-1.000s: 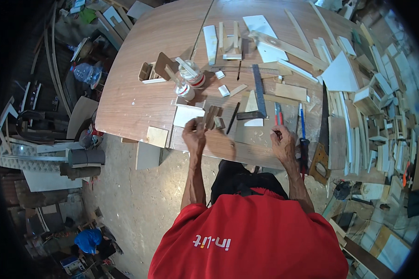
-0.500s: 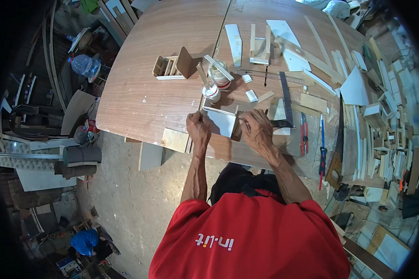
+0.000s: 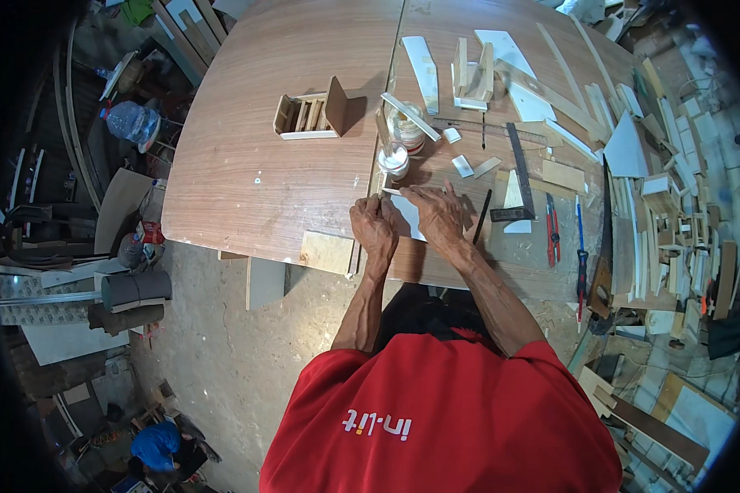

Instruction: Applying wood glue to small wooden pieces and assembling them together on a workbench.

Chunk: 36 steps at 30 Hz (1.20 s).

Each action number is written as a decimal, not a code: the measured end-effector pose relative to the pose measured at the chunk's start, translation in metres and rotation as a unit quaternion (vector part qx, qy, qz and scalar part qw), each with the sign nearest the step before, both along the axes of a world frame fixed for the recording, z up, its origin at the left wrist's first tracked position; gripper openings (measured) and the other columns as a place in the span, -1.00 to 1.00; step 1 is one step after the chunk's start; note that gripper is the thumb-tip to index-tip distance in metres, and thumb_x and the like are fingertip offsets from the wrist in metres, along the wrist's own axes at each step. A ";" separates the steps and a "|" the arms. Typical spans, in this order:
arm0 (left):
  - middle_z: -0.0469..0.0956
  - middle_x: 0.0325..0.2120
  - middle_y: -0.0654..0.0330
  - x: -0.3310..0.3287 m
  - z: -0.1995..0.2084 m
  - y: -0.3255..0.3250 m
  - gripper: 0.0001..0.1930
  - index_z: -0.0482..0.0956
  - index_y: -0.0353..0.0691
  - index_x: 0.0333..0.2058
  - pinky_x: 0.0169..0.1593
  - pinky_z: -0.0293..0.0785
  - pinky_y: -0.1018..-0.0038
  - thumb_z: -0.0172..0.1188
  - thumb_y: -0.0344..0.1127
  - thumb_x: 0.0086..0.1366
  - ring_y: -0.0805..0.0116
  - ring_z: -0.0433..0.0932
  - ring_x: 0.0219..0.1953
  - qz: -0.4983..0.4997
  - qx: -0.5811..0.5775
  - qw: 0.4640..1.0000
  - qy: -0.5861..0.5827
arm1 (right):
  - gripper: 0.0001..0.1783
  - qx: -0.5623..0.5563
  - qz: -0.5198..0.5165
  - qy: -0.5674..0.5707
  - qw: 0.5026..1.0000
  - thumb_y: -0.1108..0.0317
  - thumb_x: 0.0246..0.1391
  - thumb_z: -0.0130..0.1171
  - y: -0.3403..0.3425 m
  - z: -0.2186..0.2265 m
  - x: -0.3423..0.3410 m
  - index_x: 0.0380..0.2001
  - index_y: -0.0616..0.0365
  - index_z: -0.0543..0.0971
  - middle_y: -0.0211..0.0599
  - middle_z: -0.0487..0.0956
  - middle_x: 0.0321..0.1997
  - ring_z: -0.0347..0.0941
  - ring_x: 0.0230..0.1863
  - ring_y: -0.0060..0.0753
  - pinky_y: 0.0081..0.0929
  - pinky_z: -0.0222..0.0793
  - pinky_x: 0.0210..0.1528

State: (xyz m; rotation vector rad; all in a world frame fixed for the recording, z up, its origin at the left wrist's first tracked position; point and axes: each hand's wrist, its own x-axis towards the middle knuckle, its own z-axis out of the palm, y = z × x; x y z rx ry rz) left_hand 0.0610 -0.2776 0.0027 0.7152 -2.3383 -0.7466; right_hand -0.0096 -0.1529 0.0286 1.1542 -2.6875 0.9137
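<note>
A small wooden box with a white inner face lies near the table's front edge, largely covered by my hands. My left hand is closed on its left side, fingers curled. Across its far right part reaches my right hand, fingertips bent over the far edge and one finger raised; its thumb is hidden. Just beyond stands a small white glue jar with a wooden stick in it. A larger glass jar behind it has a pale strip laid across. A thin dark rod lies right of my right hand.
A slatted wooden box stands at the far left, and another wooden assembly at the back. A square, red cutter, screwdriver and handsaw lie right. Offcuts crowd beyond. Another person sits lower left.
My right hand has moved from the box's right side to its far edge, stretching its fingers leftward. My left hand stays on the left side. The view has shifted slightly.
</note>
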 end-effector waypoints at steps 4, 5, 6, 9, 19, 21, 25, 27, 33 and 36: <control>0.53 -0.38 -0.05 0.000 0.000 -0.001 -0.82 0.58 -0.32 -0.34 -0.24 0.37 0.16 0.13 -0.32 0.18 -0.04 0.46 -0.32 -0.012 -0.035 0.999 0.018 | -0.52 -0.016 0.001 -0.031 0.999 0.60 -0.03 -0.02 0.001 -0.001 -0.002 -0.05 -0.10 0.57 -0.33 0.60 -0.06 0.50 0.00 -0.27 0.06 0.01 0.32; 0.54 -0.40 -0.07 0.000 0.001 -0.001 -0.83 0.57 -0.32 -0.35 -0.23 0.37 0.17 0.11 -0.33 0.19 -0.05 0.45 -0.34 -0.022 -0.036 0.999 0.009 | -0.51 -0.016 0.001 -0.030 0.999 0.60 -0.03 -0.03 0.001 0.001 -0.003 -0.05 -0.11 0.58 -0.33 0.61 -0.06 0.51 -0.01 -0.27 0.06 0.04 0.31; 0.54 -0.40 -0.07 0.000 0.003 -0.002 -0.83 0.57 -0.32 -0.35 -0.23 0.37 0.17 0.11 -0.33 0.19 -0.05 0.45 -0.34 -0.024 -0.038 0.999 0.007 | -0.51 -0.019 -0.001 -0.032 0.999 0.60 -0.03 -0.03 0.000 0.001 -0.003 -0.05 -0.11 0.58 -0.33 0.61 -0.06 0.51 -0.01 -0.27 0.06 0.04 0.31; 0.54 -0.49 -0.09 -0.001 0.007 0.000 -0.82 0.58 -0.31 -0.34 -0.29 0.39 0.15 0.12 -0.31 0.20 -0.07 0.48 -0.40 -0.040 -0.038 0.998 -0.003 | -0.51 -0.010 -0.004 -0.033 0.999 0.60 -0.03 -0.04 0.001 -0.001 -0.003 -0.05 -0.12 0.58 -0.32 0.61 -0.07 0.52 -0.02 -0.26 0.06 0.06 0.30; 0.55 -0.55 -0.15 -0.007 0.007 0.003 -0.81 0.59 -0.25 -0.28 -0.37 0.44 0.15 0.14 -0.29 0.19 -0.12 0.57 -0.44 0.029 0.034 0.990 -0.134 | -0.54 -0.017 0.008 -0.057 0.998 0.59 0.01 -0.04 0.002 -0.003 -0.009 -0.09 -0.15 0.60 -0.31 0.63 -0.11 0.54 -0.05 -0.26 0.09 0.10 0.27; 0.56 -0.55 -0.14 -0.007 0.005 0.003 -0.81 0.59 -0.24 -0.27 -0.36 0.44 0.16 0.17 -0.31 0.15 -0.11 0.58 -0.43 0.035 0.041 0.990 -0.127 | -0.54 -0.017 0.012 -0.063 0.998 0.59 0.02 -0.04 0.001 -0.001 -0.009 -0.09 -0.15 0.60 -0.31 0.63 -0.11 0.54 -0.05 -0.26 0.09 0.10 0.27; 0.55 -0.56 -0.13 -0.006 0.009 0.004 -0.84 0.57 -0.25 -0.32 -0.37 0.44 0.14 0.20 -0.39 0.10 -0.13 0.56 -0.45 0.027 0.032 0.989 -0.139 | -0.56 -0.019 0.018 -0.060 0.998 0.57 0.03 -0.04 0.003 -0.003 -0.011 -0.08 -0.12 0.60 -0.33 0.63 -0.12 0.55 -0.08 -0.27 0.06 0.10 0.25; 0.53 -0.58 -0.16 -0.007 0.011 0.006 -0.89 0.55 -0.29 -0.37 -0.39 0.42 0.10 0.17 -0.39 0.14 -0.16 0.55 -0.48 0.012 0.036 0.991 -0.128 | -0.57 -0.016 0.021 -0.062 0.998 0.56 0.04 -0.04 0.004 -0.004 -0.012 -0.08 -0.12 0.60 -0.34 0.64 -0.13 0.55 -0.10 -0.27 0.03 0.09 0.24; 0.55 -0.56 -0.17 -0.007 0.008 0.004 -0.87 0.54 -0.30 -0.37 -0.39 0.43 0.13 0.22 -0.40 0.09 -0.15 0.56 -0.48 0.016 0.032 0.995 -0.090 | -0.60 -0.042 0.028 -0.050 0.997 0.56 0.03 -0.04 0.004 0.001 -0.011 -0.10 -0.07 0.60 -0.33 0.65 -0.16 0.57 -0.15 -0.29 -0.05 0.09 0.22; 0.54 -0.58 -0.16 -0.010 0.011 0.007 -0.89 0.55 -0.31 -0.38 -0.41 0.43 0.14 0.19 -0.41 0.13 -0.14 0.56 -0.50 0.021 0.037 0.995 -0.094 | -0.62 -0.039 0.026 -0.044 0.998 0.56 0.03 -0.03 0.004 0.000 -0.012 -0.13 -0.06 0.60 -0.32 0.65 -0.18 0.58 -0.17 -0.29 -0.05 0.11 0.20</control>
